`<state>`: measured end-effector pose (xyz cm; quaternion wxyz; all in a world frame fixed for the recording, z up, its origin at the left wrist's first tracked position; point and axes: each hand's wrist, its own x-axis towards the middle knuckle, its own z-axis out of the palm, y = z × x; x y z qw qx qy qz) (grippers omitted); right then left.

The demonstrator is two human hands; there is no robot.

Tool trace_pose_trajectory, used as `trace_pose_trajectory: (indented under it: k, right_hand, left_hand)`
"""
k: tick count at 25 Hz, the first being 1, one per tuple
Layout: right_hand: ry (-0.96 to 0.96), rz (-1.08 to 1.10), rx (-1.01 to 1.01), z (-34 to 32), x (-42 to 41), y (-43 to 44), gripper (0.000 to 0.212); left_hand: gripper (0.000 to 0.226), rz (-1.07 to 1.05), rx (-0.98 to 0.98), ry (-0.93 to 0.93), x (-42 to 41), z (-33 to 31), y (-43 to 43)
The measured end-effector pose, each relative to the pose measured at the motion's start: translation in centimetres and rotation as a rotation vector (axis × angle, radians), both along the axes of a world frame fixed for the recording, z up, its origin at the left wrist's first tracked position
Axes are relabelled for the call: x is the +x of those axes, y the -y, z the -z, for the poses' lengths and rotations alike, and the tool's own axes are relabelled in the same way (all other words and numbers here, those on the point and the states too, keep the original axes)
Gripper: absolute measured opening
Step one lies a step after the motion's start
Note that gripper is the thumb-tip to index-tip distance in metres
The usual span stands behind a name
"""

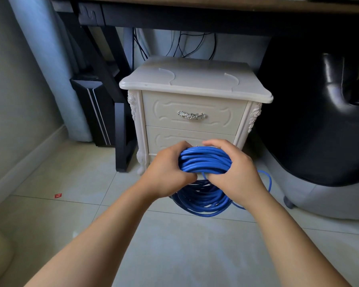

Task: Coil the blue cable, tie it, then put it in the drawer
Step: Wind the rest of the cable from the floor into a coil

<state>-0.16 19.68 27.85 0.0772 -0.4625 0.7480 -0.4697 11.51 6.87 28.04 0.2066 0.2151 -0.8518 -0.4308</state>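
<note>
Tiled floor (174, 255) fills most of the shot, with a dark desk (195, 15) running along the top. A black chair (319, 121) sits off to the right. Tucked under the desk is a cream cabinet (195, 81), and both its top drawer (168, 112) and lower drawer (174, 137) are closed.

The blue cable (203, 160) is bundled into a fat coil and held up right in front of the lower drawer. The bottom of the coil hangs toward the floor, though I can't tell if it actually touches. One loose loop strays out to the right.

Left hand (166, 172) has its fingers curled round the left side of the coil's top, and the right hand (236, 172) is wrapped round the right side the same way, thumbs underneath.

Small stuff: a silver handle (191, 115) on the top drawer, and a red scrap (58, 195) on the floor way off to the left.
</note>
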Motion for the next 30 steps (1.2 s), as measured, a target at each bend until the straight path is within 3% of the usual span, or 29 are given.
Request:
trace_pose_trajectory:
  k: [4, 9, 12, 16, 19, 22, 26, 28, 30]
  right_hand:
    - [0.300, -0.068, -0.019, -0.5, -0.8, -0.3, 0.080]
    - [0.774, -0.128, -0.172, 0.5, -1.2, 0.0, 0.068]
    - [0.922, -0.112, -0.234, 1.1, -0.2, 0.7, 0.065]
    - [0.953, -0.115, -0.274, 1.5, 1.4, 1.5, 0.078]
    - [0.984, -0.040, -0.355, 1.8, 2.2, 1.8, 0.062]
    - [1.032, 0.131, -0.406, 1.7, 1.7, 1.7, 0.029]
    - [0.993, 0.240, -0.401, 1.0, 0.7, 1.2, 0.026]
    - [0.913, 0.231, -0.393, 0.7, 0.2, 0.9, 0.028]
    - [0.744, 0.190, -0.344, 0.4, -0.2, 0.5, 0.036]
  left_hand:
    - [0.021, -0.062, 0.206, -0.115, 0.2, -0.5, 0.4]
    - [0.020, -0.205, 0.550, -0.298, 0.1, -0.6, 1.1]
    - [0.020, -0.279, 0.713, -0.399, -0.2, -0.6, 0.9]
    - [0.014, -0.337, 0.950, -0.545, -0.7, -0.4, 0.4]
    - [0.014, -0.293, 1.006, -0.583, -1.0, 0.2, -0.4]
    - [0.019, -0.172, 1.016, -0.459, -1.1, 1.5, -1.0]
    - [0.022, -0.097, 0.915, -0.163, -0.9, 1.7, -0.7]
    - [0.037, -0.089, 0.866, -0.171, -0.8, 1.2, 0.1]
    - [0.071, -0.092, 0.699, -0.219, -0.7, 0.9, 1.3]
